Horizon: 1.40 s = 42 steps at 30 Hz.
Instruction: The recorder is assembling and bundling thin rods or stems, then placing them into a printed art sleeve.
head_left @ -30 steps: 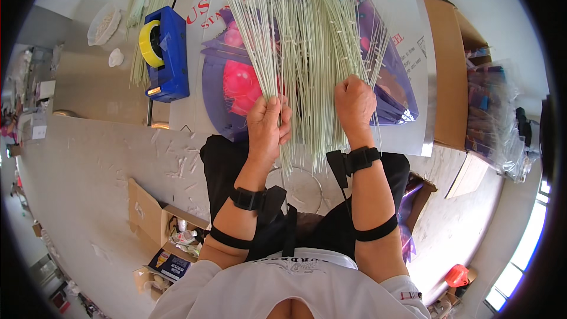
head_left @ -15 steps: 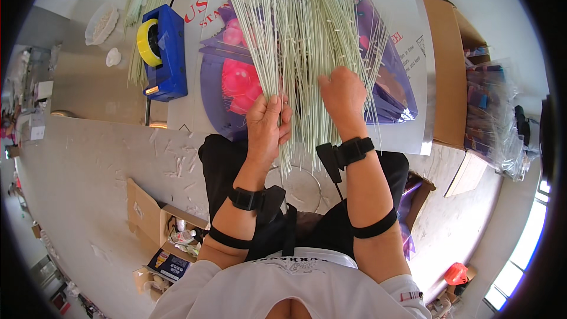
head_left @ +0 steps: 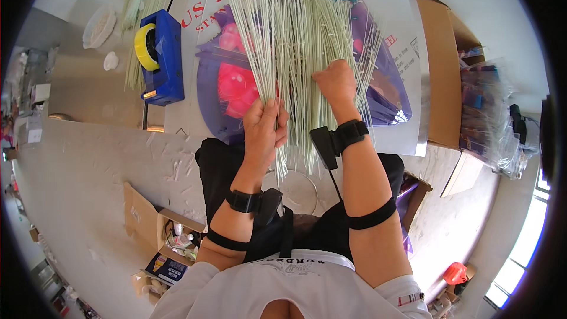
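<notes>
A big loose bundle of thin pale-green rods (head_left: 304,53) lies across the table, its near ends jutting past the front edge. My left hand (head_left: 264,124) is closed around a fanned bunch of these rods (head_left: 251,29), thumb on top. Over the pile's right part, my right hand (head_left: 336,85) is curled with fingers pinched at the rods; what exactly sits between the fingertips is hidden. Beneath the rods lies purple plastic sheeting (head_left: 212,97) printed with bright pink shapes (head_left: 237,90).
A blue tape dispenser (head_left: 165,59) with yellow tape stands left of the rods, near a white bowl (head_left: 100,26) and more rods (head_left: 139,29). A cardboard box (head_left: 440,71) and clear plastic bags (head_left: 490,112) are at the right. An open carton (head_left: 144,218) sits on the floor.
My right hand has shifted slightly up and left over the rods. The left hand keeps its hold on its bunch. The whole view has moved a little.
</notes>
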Tool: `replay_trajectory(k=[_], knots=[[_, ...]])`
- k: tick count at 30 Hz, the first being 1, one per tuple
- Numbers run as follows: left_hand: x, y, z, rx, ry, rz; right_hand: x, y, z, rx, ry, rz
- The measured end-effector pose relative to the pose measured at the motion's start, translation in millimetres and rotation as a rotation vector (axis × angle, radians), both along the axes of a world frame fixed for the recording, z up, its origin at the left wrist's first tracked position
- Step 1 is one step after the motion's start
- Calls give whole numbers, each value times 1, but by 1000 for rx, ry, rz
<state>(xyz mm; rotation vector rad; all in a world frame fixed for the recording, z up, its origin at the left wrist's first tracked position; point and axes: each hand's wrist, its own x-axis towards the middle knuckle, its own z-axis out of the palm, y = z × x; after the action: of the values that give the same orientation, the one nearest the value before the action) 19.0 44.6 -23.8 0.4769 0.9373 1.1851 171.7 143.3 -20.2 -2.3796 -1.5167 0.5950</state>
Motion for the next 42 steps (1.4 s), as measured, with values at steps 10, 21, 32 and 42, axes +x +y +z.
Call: replay_trajectory(k=[10, 21, 32, 42], knots=[[-1, 0, -2, -16, -27, 3, 22, -9, 15, 24, 1032, -110], [7, 3, -9, 97, 37, 35, -16, -32, 17, 59, 1444, -120], [8, 1, 11, 108, 76, 18, -43, -41, 25, 200, 1349, -150], [10, 0, 12, 145, 133, 91, -45, -41, 20, 178, 1461, -130]])
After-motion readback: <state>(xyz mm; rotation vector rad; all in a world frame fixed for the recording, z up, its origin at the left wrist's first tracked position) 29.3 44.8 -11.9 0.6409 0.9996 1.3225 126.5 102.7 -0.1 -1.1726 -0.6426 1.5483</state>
